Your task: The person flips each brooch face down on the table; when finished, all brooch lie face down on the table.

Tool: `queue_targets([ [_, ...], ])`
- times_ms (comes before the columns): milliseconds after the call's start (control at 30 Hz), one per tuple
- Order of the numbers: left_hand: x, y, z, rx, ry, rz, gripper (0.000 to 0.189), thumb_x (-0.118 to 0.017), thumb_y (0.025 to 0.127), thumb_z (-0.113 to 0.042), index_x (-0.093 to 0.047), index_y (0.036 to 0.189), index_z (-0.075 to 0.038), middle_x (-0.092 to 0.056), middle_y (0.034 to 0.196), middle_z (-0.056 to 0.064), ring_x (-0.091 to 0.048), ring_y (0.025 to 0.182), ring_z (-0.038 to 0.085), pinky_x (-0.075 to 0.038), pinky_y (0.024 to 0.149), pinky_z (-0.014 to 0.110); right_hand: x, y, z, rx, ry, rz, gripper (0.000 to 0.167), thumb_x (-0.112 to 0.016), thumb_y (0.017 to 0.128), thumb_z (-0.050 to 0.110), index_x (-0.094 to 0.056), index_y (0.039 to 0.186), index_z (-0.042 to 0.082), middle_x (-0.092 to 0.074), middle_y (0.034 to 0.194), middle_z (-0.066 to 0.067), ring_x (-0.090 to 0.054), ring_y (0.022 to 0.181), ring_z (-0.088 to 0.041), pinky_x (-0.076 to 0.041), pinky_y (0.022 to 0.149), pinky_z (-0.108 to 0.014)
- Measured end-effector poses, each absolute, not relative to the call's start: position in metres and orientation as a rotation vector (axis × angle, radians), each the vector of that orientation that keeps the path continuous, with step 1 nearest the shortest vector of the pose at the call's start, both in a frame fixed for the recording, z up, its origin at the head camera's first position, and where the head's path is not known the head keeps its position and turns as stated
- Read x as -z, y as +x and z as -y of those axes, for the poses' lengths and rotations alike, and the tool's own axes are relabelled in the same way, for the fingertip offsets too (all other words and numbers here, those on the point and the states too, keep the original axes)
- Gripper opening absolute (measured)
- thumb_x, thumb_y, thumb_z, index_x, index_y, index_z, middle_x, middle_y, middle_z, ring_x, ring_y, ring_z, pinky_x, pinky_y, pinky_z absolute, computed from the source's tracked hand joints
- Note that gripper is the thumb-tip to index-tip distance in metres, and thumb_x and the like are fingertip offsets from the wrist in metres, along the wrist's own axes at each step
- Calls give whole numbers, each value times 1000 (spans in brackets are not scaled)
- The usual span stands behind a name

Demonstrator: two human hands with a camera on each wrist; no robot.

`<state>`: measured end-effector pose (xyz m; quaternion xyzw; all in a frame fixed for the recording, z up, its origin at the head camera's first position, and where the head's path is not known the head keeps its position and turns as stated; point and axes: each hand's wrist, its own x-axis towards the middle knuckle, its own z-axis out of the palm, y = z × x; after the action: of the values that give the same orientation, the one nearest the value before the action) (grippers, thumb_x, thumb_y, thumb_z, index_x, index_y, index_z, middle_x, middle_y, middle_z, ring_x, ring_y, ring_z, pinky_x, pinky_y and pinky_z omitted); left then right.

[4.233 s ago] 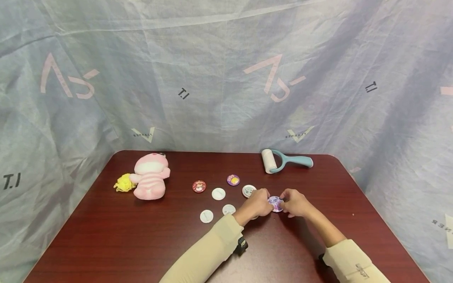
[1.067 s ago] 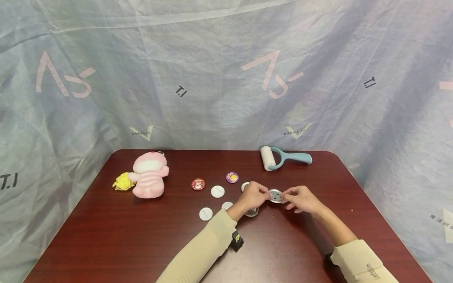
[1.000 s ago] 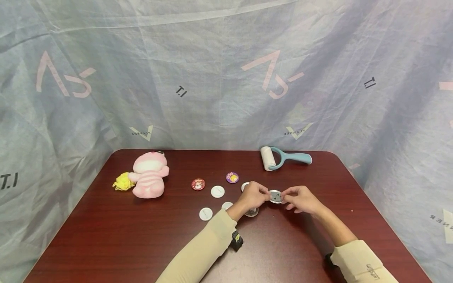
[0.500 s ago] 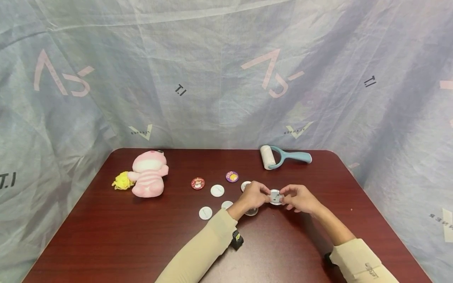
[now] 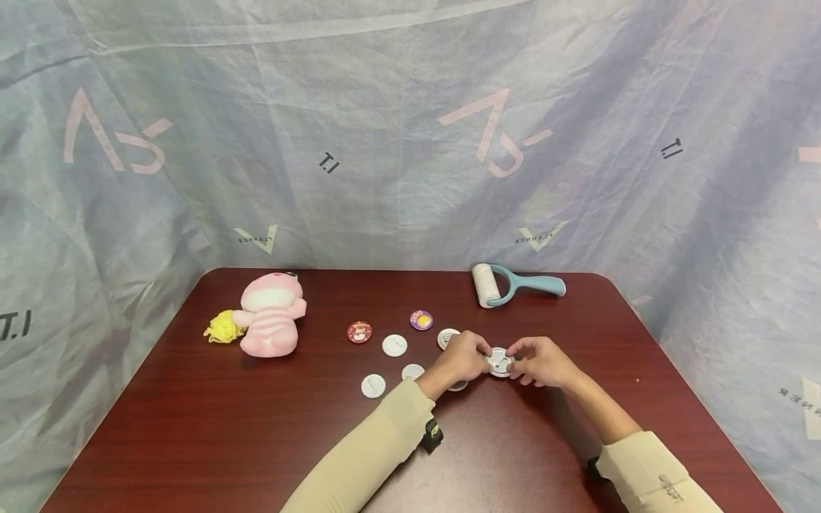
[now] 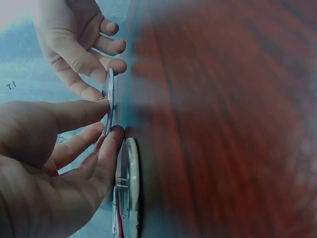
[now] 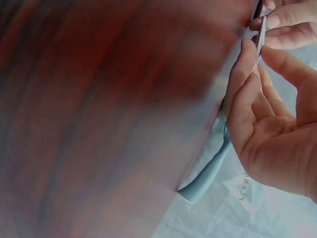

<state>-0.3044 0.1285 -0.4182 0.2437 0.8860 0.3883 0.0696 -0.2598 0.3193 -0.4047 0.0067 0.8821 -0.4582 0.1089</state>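
Note:
A round pin badge [image 5: 499,362] is held between both hands near the middle right of the table, its pale back with the pin facing up. My left hand [image 5: 465,358] pinches its left edge between thumb and fingers. On the opposite edge, my right hand [image 5: 544,361] pinches it the same way. The left wrist view shows the badge [image 6: 110,91] edge-on, with another badge [image 6: 130,188] on the table beneath my left hand. In the right wrist view the held badge [image 7: 261,35] is also a thin edge between the fingertips.
Several other badges lie left of the hands, among them a red one [image 5: 359,332], a purple one [image 5: 421,320] and a white-backed one [image 5: 373,386]. A blue-handled lint roller [image 5: 539,285] lies at the back. A pink plush toy [image 5: 271,320] and yellow bundle [image 5: 224,327] sit left.
The held badge showed its purple printed face earlier; both hands have turned it over to its back. Over the last second it has tipped flatter and come slightly down.

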Motion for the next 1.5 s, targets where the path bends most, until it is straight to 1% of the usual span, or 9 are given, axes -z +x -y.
queue_targets([
  [233,421,-301,-131,-1021,751,-2740,17,-85,73,-11,-77,89,-10,-71,78,-6,-61,75,7,-46,69,17,409,-260,-319,1324,6,-2591,26,-71,84,4,-65,108,-3,-72,75,-12,-67,59,-23,-47,46,-29],
  [433,419,-297,-134,-911,702,-2784,14,-84,74,-13,-76,86,-12,-68,78,-6,-60,78,8,-47,71,18,412,-262,-319,1293,-10,-2602,24,-71,85,5,-65,106,-3,-71,73,-11,-65,56,-21,-45,45,-28],
  [700,420,-293,-135,-912,624,-2763,13,-84,75,-13,-75,85,-14,-65,78,-7,-58,77,7,-46,70,19,415,-261,-318,1249,17,-2611,21,-73,84,7,-66,103,0,-70,70,-9,-63,55,-20,-43,45,-28],
  [833,422,-291,-136,-912,578,-2754,14,-83,74,-11,-75,85,-15,-66,79,-8,-59,80,7,-47,71,19,418,-260,-319,1182,15,-2629,20,-75,83,8,-68,101,2,-69,68,-8,-63,55,-20,-44,46,-30],
  [1000,420,-287,-138,-864,564,-2769,15,-84,73,-11,-76,85,-16,-68,84,-7,-61,85,7,-49,74,20,419,-257,-320,1134,8,-2617,19,-76,84,9,-68,100,4,-68,67,-7,-62,55,-19,-45,47,-31],
  [1133,417,-286,-141,-819,560,-2780,15,-82,75,-11,-77,87,-17,-69,88,-7,-61,87,6,-49,74,20,416,-256,-320,1125,9,-2619,19,-76,84,10,-67,100,4,-68,67,-6,-61,55,-19,-45,47,-30],
  [1333,410,-289,-144,-710,572,-2810,11,-79,78,-12,-76,87,-17,-70,89,-8,-61,88,6,-50,74,20,412,-258,-320,1140,-6,-2619,18,-75,84,11,-67,99,3,-68,67,-5,-61,55,-18,-44,47,-30],
  [1500,404,-296,-147,-667,589,-2822,8,-76,80,-10,-73,83,-17,-68,86,-8,-60,83,6,-50,69,21,408,-267,-321,1114,-29,-2645,13,-73,84,10,-69,95,5,-67,67,-4,-60,53,-17,-42,45,-28],
])
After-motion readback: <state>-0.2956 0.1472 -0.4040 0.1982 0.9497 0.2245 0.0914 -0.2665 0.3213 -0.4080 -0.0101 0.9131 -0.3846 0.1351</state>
